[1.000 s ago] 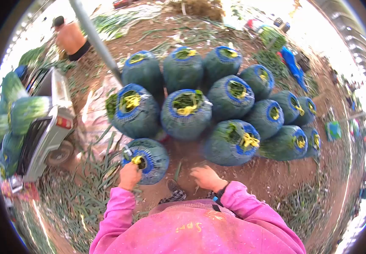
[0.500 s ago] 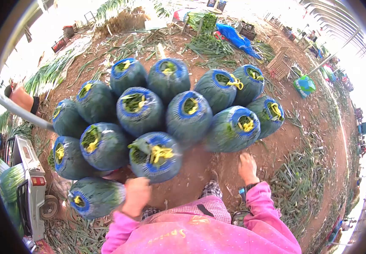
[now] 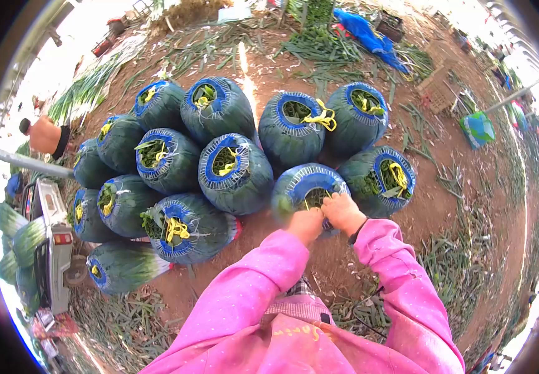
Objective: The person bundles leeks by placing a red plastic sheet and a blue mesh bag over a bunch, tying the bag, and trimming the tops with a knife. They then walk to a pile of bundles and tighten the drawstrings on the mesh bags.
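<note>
A green bundle in netting with a blue rim (image 3: pixel 307 181) stands upright in front of me. Over its opening my left hand (image 3: pixel 307 224) and my right hand (image 3: pixel 343 213) are close together, fingers pinched on the bundle's yellow tie (image 3: pixel 313 202). Just right of it is another bundle (image 3: pixel 394 177) with a yellow tie. Behind stand a bundle with a long yellow bow (image 3: pixel 291 128) and one more (image 3: pixel 357 118). To the left, a netted bundle (image 3: pixel 235 174) is nearest, among several others. The fingertips partly hide the tie.
A light-coloured vehicle (image 3: pixel 57 249) stands at the left, with a metal pole (image 3: pixel 32 163) above it. Another person's bare arm or leg (image 3: pixel 46 136) shows at far left. Loose leaves lie on the soil. A blue sheet (image 3: pixel 369 37), crate (image 3: pixel 438 87) and green bag (image 3: pixel 478 129) are beyond.
Both hands have come together over the bundle at front right and taken its yellow tie. My left hand has left the bundles at the lower left. The view has shifted.
</note>
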Available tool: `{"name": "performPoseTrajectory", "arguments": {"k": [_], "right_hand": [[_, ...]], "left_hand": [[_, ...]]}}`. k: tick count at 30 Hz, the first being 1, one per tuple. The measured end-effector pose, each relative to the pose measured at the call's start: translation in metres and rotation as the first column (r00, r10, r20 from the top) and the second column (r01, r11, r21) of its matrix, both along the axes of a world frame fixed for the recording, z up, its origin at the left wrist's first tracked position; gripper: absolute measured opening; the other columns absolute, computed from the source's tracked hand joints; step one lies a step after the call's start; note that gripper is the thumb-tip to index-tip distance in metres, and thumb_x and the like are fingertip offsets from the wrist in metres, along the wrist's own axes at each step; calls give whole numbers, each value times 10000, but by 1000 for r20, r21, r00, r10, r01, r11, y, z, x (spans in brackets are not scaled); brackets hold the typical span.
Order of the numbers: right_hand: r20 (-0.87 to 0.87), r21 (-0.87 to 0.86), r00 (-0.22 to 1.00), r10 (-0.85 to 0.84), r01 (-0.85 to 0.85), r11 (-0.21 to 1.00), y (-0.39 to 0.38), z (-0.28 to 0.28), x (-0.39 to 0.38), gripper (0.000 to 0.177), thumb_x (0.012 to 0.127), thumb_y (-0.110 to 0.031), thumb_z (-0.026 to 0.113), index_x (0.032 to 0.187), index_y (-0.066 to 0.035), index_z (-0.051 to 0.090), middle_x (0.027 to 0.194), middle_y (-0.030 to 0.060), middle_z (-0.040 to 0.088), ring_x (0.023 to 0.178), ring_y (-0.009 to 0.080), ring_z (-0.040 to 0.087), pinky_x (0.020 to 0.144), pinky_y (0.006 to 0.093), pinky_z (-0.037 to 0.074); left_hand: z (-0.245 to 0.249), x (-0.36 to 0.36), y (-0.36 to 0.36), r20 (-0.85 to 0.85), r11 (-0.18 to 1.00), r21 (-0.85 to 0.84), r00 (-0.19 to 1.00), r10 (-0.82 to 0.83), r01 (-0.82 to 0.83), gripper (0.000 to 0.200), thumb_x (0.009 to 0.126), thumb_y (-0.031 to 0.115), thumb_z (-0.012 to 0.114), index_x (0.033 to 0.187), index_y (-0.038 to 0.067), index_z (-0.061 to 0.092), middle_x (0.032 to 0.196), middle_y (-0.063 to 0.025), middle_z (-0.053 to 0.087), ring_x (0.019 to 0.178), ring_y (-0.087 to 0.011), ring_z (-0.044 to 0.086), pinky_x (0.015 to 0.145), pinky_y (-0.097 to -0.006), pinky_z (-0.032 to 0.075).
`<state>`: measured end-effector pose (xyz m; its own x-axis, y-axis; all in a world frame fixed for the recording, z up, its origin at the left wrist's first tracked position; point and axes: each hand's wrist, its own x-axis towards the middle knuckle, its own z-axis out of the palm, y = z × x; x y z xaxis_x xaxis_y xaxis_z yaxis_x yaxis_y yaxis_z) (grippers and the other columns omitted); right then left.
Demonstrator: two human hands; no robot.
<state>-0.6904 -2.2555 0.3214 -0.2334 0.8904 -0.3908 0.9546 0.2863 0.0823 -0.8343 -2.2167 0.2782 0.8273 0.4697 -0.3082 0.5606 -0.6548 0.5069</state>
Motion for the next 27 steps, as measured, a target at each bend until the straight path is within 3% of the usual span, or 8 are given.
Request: {"name": "performPoseTrajectory", "arguments": {"k": [2,5,7,11,15,20,23,27], "right_hand": [[65,-121,998,26,-18,992,1,-11,-12,176,801,-197,546,840,-143,709,903,48,665,865,233,632,711,373,475],[34,-320,997,64,-49,946,-12,-4,-36,192,785,-207,551,823,-118,717,860,80,699,816,239,675,685,379,510],[-54,-342,996,75,-88,935,-36,-13,-52,192,770,-216,560,812,-120,721,844,90,704,805,230,684,673,382,525],[-158,-456,976,150,-207,865,-68,33,-110,191,774,-181,551,820,-116,724,865,88,705,842,228,683,706,380,524],[-327,-280,920,217,-314,907,-68,62,-147,159,701,-206,585,769,-137,712,782,88,690,737,254,673,641,402,508],[-565,-214,814,135,-303,929,-72,116,-202,143,665,-240,625,740,-134,684,683,111,645,648,316,632,586,437,490],[-650,-241,751,114,-346,907,-81,137,-259,175,658,-283,659,719,-120,661,676,103,630,644,313,624,581,436,484],[-692,-226,673,260,-544,808,-75,115,-348,191,660,-297,669,719,-117,647,695,101,626,693,303,629,605,436,482]], "left_hand": [[0,-5,-5,-5,997,59,999,-52,52,234,693,298,677,764,76,660,736,-114,668,703,-283,667,637,-423,525],[-6,-25,-36,-85,996,76,996,-40,47,196,694,286,653,736,95,668,721,-109,669,678,-287,667,618,-411,523],[-10,-50,-61,-89,997,65,995,-38,44,165,698,265,619,693,108,669,699,-108,668,663,-287,664,603,-404,519],[46,-118,-89,-166,998,-64,985,-38,28,128,704,201,602,732,120,698,763,-108,686,724,-264,674,626,-411,523],[97,-167,-92,-171,993,-96,984,51,-68,145,691,205,594,728,101,688,755,-128,678,723,-291,668,630,-422,520],[152,-236,-109,30,972,-120,978,208,-203,164,668,232,573,679,91,655,670,-139,634,634,-336,625,572,-453,492],[191,-294,-124,-84,925,-246,957,277,-289,197,701,244,580,732,78,683,733,-163,660,702,-332,649,633,-449,506],[175,-380,-159,-114,814,-335,878,465,-475,245,742,303,574,780,81,673,709,-174,643,695,-350,639,625,-472,491]]}}
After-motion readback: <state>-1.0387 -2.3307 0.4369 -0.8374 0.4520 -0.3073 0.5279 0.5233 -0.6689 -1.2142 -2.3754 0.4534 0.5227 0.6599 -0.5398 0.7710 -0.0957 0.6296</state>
